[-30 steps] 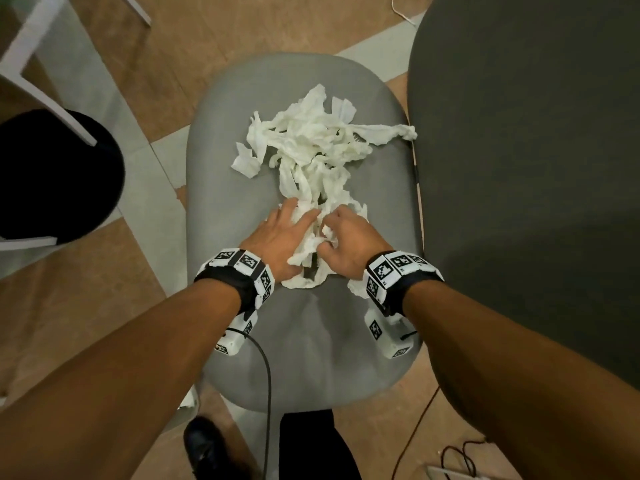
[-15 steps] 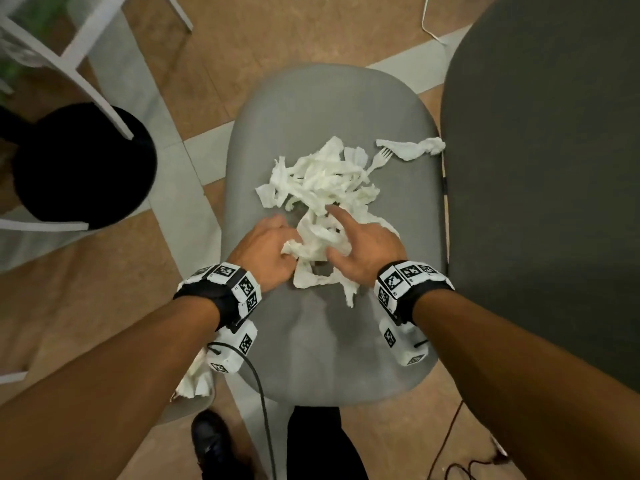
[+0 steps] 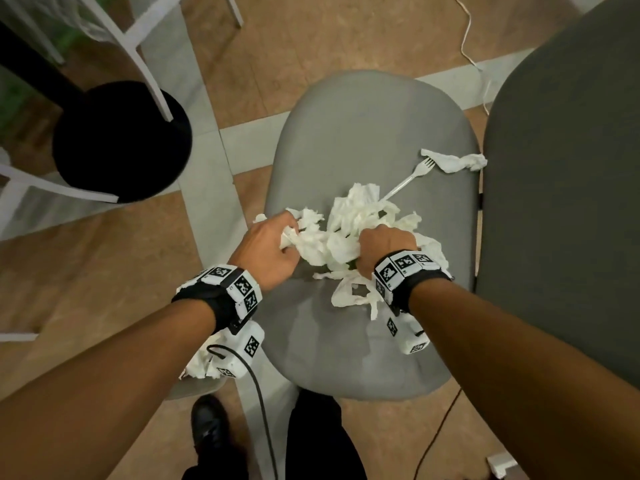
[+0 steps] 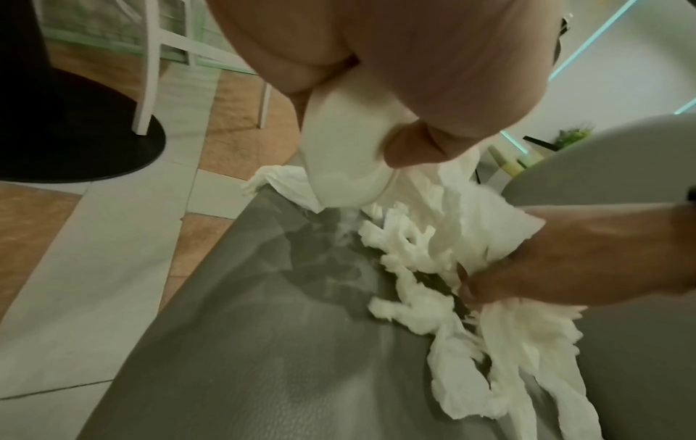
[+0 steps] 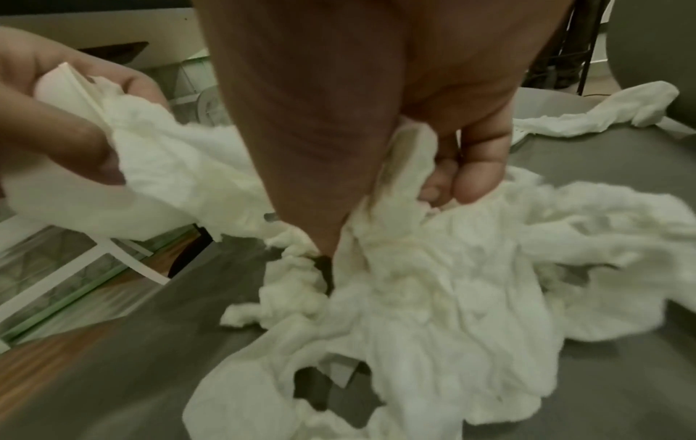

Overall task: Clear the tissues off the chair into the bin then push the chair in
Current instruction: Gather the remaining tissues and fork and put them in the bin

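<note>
Tissues on the chair look light, soft and tearable; left hand and right hand, fingers curled, clutch the clump's near edge.

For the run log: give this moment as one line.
left hand: grips crumpled white tissues | right hand: grips same | grey chair seat: white plastic fork, stray tissue

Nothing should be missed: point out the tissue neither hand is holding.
The lone twisted tissue at the seat's far right edge, beyond the fork, apart from the gathered pile.
</note>
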Motion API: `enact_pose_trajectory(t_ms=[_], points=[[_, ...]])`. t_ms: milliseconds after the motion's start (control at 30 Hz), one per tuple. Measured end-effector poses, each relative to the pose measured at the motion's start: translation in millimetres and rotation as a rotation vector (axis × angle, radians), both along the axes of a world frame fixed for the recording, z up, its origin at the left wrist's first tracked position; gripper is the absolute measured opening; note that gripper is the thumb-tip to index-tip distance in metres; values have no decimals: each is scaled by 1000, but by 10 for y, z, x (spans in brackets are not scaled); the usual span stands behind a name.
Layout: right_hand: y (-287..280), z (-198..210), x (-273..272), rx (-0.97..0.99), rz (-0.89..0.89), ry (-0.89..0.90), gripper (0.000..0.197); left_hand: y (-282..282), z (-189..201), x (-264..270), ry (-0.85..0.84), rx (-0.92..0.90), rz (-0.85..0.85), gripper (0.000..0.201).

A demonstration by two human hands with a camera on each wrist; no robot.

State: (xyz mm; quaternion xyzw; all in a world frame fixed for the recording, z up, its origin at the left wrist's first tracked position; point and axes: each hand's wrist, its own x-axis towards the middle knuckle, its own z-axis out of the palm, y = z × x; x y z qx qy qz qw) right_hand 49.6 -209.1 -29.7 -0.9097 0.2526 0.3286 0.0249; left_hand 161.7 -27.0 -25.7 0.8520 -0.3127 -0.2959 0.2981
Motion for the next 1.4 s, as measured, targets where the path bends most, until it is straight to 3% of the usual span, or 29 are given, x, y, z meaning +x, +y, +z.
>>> enact_pose_trajectory(t_ms=[200,333,400,567,700,867,1000,1100,1266,1333,1400], points=[[16,69,2,-128,-27,49,15,157,9,96,20,-6,205,23],[37,105,-10,-137,-31,77,7,381,-48,251,38,103,355,18],[99,148,34,-124,-32,85,13,542,-116,332,64,147,380,14],[495,322,228,-122,89,91,56,922,-221,365,167,246,405,20],[1007,397,436,-60,306,33,45,1223,-234,326,236,276,385,15],[1751,-67,663,157,342,60,51,1767,-304,378,304,272,430,16],[2199,-459,773,212,192,76,29,2296,-476,424,344,240,513,23],[2588,-667,901,295,229,61,37,2633,-615,417,379,253,548,27],[3278,-1093,964,606,-34,51,47,3120,-936,248,476,301,564,36],[3562,-1321,957,669,-130,41,47,3293,-1137,174,483,279,647,48],[3809,-1577,917,669,-185,1,47,3429,-1368,96,502,227,754,44]])
